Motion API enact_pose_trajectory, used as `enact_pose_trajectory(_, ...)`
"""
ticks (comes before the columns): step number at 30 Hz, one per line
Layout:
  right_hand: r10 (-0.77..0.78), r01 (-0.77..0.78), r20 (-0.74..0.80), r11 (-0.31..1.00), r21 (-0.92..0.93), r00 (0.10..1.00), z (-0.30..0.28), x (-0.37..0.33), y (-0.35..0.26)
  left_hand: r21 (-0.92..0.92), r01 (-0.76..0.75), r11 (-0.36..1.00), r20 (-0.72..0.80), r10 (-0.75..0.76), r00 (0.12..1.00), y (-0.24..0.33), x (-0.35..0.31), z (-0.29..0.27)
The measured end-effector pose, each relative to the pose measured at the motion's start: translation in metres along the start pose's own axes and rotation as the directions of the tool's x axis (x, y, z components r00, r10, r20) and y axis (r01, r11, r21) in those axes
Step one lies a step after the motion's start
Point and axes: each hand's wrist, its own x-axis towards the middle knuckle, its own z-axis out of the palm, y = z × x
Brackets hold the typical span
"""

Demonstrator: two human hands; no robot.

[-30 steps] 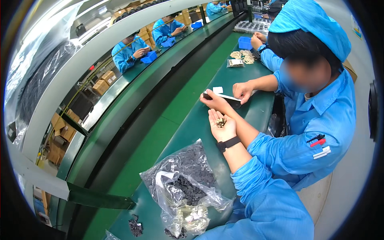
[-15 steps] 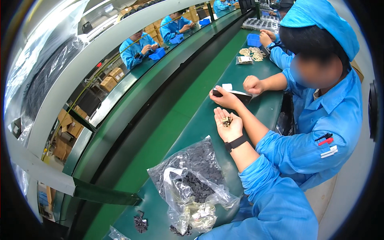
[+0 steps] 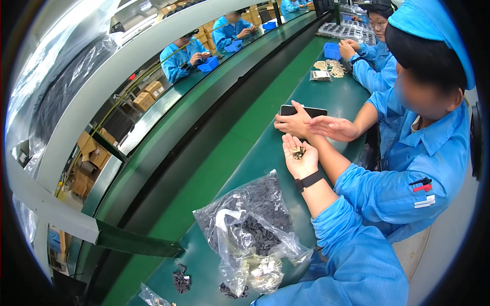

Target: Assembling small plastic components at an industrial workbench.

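My right hand (image 3: 301, 159) is held palm up over the green bench, with a dark band (image 3: 309, 180) round the wrist. A small pile of brass-coloured and dark metal parts (image 3: 297, 152) lies in its cupped palm. Just beyond it are a co-worker's two hands. One of these (image 3: 296, 122) is by a dark phone-like slab (image 3: 315, 111); the other (image 3: 334, 126) is spread flat over that co-worker's forearm. On the bench to the left of my forearm lies a clear plastic bag (image 3: 214, 217) full of small black pieces (image 3: 258, 234). My left hand is out of view.
Small black piles (image 3: 181, 280) sit on the near bench (image 3: 204, 255). A green conveyor belt (image 3: 204, 168) runs alongside, with a metal post (image 3: 66, 211) at left. Further up are beige parts (image 3: 334, 67) and a blue bin (image 3: 332, 50). Co-workers sit along both sides.
The co-worker's fist has opened flat and moved closer to their other hand. The dark slab now lies more level. My view has shifted slightly; my palm still bears the parts.
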Motion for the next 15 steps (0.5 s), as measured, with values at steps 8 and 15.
enact_pose_trajectory(8, 0.043, -0.044, 0.059, 0.999, 0.021, 0.997, 0.002, -0.009, -0.003, -0.017, -0.02, 1.0, -0.03, 0.019, 0.999, -0.025, -0.005, 0.005)
enact_pose_trajectory(15, -0.168, 0.158, 0.097, 0.982, 0.102, 0.981, 0.02, -0.025, -0.011, 0.053, -0.156, 0.986, -0.083, 0.16, 0.984, -0.023, -0.008, 0.006)
